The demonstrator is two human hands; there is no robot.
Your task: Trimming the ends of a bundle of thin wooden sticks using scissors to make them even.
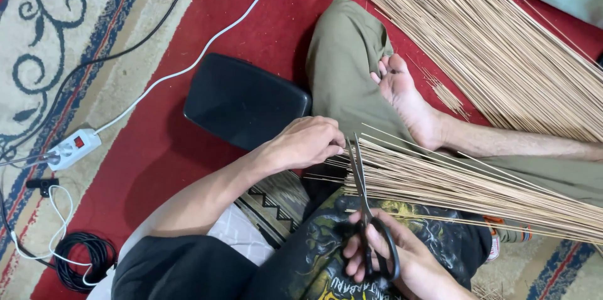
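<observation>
**Trimming the stick ends, cut under way**

The left hand point(308, 143) is clamped on the ends of a bundle of thin sticks point(452, 187) lying across the lap. The right hand point(389, 259) grips black scissors point(364, 206), blades at the bundle's tips. A far bigger pile point(502, 42) lies untouched on the red carpet point(264, 23), so most work looks left.

Soft, even indoor light falls from above me, casting only faint shadows beneath my forearm on the red carpet point(157, 149), with everything sharp, no glare, slight wide-angle stretch at the edges.
</observation>
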